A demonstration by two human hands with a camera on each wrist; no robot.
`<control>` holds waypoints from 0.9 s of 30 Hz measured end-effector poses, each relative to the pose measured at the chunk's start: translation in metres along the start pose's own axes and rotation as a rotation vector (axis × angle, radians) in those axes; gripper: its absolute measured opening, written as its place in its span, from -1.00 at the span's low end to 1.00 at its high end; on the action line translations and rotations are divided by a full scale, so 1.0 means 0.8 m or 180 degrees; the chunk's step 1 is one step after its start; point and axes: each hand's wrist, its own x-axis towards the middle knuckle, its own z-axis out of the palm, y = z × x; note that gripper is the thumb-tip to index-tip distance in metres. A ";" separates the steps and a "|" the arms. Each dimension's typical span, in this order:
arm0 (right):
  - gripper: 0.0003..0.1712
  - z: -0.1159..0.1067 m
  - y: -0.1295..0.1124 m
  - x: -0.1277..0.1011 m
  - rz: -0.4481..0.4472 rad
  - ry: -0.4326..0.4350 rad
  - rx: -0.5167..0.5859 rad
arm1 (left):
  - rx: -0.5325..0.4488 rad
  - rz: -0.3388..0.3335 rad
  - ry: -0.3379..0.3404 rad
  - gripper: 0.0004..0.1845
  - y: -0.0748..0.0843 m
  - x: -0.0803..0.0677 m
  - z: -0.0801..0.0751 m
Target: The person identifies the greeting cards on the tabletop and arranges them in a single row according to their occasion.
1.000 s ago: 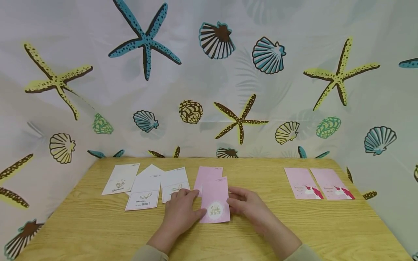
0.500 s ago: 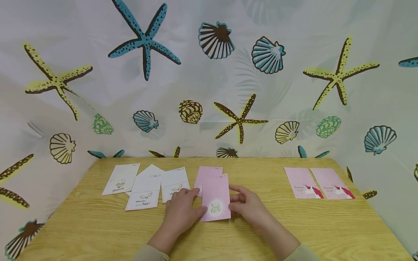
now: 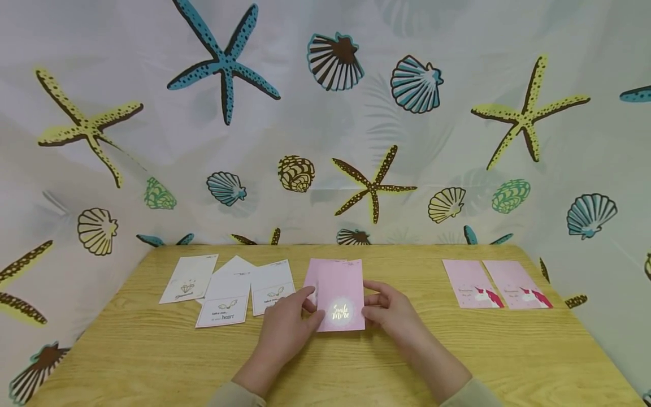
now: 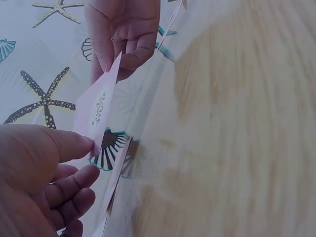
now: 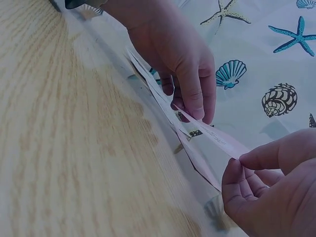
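A pink envelope with a round white "Smile More" badge is held up between both hands over the middle of the table. My left hand pinches its left edge between thumb and fingers. On the opposite edge, the thumb and fingertips of my right hand pinch it too, as the right wrist view shows. The wrist views show the envelope tilted and raised off the wood. Behind it, partly covered, lies another pink envelope.
Left of the hands lie white envelopes: one with a diamond print, a "take me" one and a winged one. Two pink unicorn envelopes lie at the right. A shell-and-starfish curtain stands behind the wooden table.
Both hands have lifted the "Smile More" envelope and carried it slightly back and to the right, so it covers more of the pink one behind. The other envelopes stay put.
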 end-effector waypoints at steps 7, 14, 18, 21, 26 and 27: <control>-0.31 0.000 0.000 0.003 -0.0018 0.0056 0.0031 | -0.0072 -0.0004 -0.0003 -0.49 0.007 0.000 -0.001; -0.30 -0.001 -0.002 0.002 -0.0044 0.0088 0.0127 | -0.0147 -0.0022 0.0020 -0.49 0.012 -0.001 -0.002; -0.30 -0.002 -0.006 0.000 -0.0069 0.0125 0.0119 | -0.0187 -0.0022 0.0026 -0.48 0.014 -0.001 -0.001; -0.30 -0.002 -0.008 -0.001 -0.0091 0.0164 0.0078 | -0.0201 -0.0018 0.0046 -0.48 0.016 0.000 -0.001; -0.33 -0.006 -0.010 -0.001 -0.0106 0.0250 -0.0105 | -0.0221 0.0027 0.0091 -0.49 0.021 0.000 -0.001; -0.34 -0.007 -0.011 -0.001 -0.0107 0.0271 -0.0140 | -0.0224 0.0035 0.0094 -0.49 0.023 -0.001 -0.001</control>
